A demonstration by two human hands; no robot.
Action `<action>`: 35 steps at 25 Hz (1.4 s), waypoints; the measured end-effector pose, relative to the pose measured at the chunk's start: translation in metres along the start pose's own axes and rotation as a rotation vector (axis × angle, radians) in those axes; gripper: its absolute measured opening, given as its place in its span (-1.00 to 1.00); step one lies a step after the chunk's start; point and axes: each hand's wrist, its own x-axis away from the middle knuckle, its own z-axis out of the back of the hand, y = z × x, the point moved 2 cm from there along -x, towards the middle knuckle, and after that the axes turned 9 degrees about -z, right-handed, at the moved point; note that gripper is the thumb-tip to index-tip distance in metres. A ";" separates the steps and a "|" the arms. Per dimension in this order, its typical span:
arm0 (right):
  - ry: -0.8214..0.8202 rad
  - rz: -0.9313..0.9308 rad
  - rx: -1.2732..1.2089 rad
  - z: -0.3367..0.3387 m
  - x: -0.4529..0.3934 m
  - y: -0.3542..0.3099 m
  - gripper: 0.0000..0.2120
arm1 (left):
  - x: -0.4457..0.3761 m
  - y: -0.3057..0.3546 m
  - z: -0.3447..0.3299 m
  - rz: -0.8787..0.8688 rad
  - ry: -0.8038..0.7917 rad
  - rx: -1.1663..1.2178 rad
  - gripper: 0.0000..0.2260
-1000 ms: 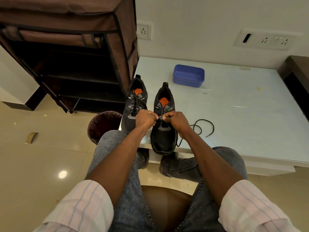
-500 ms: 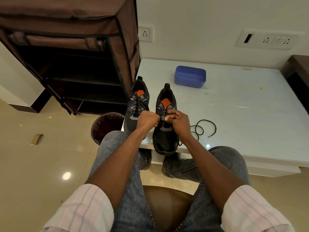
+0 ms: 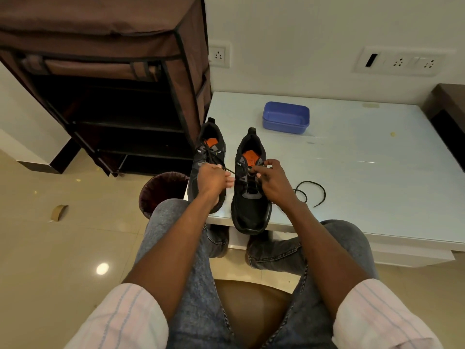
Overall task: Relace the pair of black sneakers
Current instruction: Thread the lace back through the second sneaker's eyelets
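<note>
Step in hand: threading the black lace [image 3: 230, 171] through the eyelets of the right-hand sneaker [image 3: 250, 195], by my reading; the lower eyelets look laced, the upper ones beside the orange insole look not yet done.
Left hand [image 3: 213, 182]: closed into a fist, pinching one run of the lace, which stretches taut across the gap to the sneaker's eyelets.
Right hand [image 3: 273, 178]: over the tongue, thumb and forefinger pinched on the lace at an eyelet, the other fingers curled loosely; which eyelet it is, I cannot tell.
Doing it well: keep the left hand's pull steady so that the crossings lie flat, feed the tip with the right hand from the same side each row, and even up both ends before moving upward. Pulling too hard could drag the shoe off the edge, since its toe overhangs.
Sneakers: both stand on the white table [image 3: 364, 177] at its near left corner, toes toward the person; the left-hand sneaker [image 3: 210, 157] already looks laced, its laces loose at the top.
Spare lace end [image 3: 310, 191]: coiled on the table just right of the sneaker being worked.
Blue plastic tub [image 3: 286, 117]: toward the table's far edge, behind the sneakers, open, nothing visible in it.
Waste bin [image 3: 161, 191]: on the floor beside the table's left edge; its contents too dark to make out.
Fabric shoe rack [image 3: 113, 96]: left of the table, front open, the shelves show nothing I can make out.
</note>
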 end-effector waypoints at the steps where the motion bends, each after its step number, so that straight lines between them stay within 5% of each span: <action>1: -0.008 -0.015 -0.041 0.004 0.002 -0.001 -0.71 | -0.004 0.007 0.011 -0.048 0.194 0.088 -0.91; 3: -0.030 -0.036 -0.098 0.013 0.003 0.001 -0.66 | -0.010 0.019 0.030 -0.127 0.501 0.159 -0.95; 5: -0.058 -0.039 -0.094 0.019 0.003 0.002 -0.61 | -0.008 0.025 0.037 -0.216 0.580 -0.036 -0.87; 8: -0.086 -0.041 -0.059 0.025 0.004 -0.003 -0.57 | 0.008 0.019 0.011 -0.501 0.201 -0.509 -0.71; 11: -0.125 0.035 -0.046 0.033 0.009 -0.013 -0.53 | 0.007 -0.009 -0.013 -0.452 -0.337 -0.766 -0.74; 13: -0.157 0.051 -0.049 0.038 0.014 -0.016 -0.51 | 0.004 -0.014 -0.014 -0.405 -0.362 -0.852 -0.92; 15: -0.163 0.041 -0.047 0.041 0.016 -0.015 -0.49 | 0.008 -0.005 -0.012 -0.465 -0.204 -0.785 -0.84; 19: -0.127 0.047 -0.080 0.035 0.012 -0.010 -0.49 | 0.005 0.032 0.017 -0.502 0.515 -0.201 -0.86; 22: -0.139 0.028 -0.091 0.032 0.009 -0.004 -0.48 | -0.002 0.029 0.027 -0.397 0.656 -0.017 -0.81; 24: -0.133 0.031 -0.082 0.030 0.008 -0.002 -0.50 | -0.001 0.020 0.015 -0.472 0.413 -0.234 -0.78; 27: -0.117 0.035 -0.060 0.027 0.008 0.000 -0.57 | 0.000 -0.010 -0.010 -0.477 -0.226 -0.710 -0.74; 29: -0.116 0.054 -0.067 0.026 0.010 0.001 -0.58 | 0.003 -0.019 -0.016 -0.424 -0.368 -0.860 -0.84; 31: -0.111 0.040 -0.068 0.024 0.007 0.003 -0.56 | 0.006 -0.007 -0.013 -0.445 -0.186 -0.678 -0.85; 35: -0.091 0.022 -0.030 0.023 0.005 0.005 -0.56 | -0.004 0.025 0.021 -0.387 0.558 -0.059 -0.88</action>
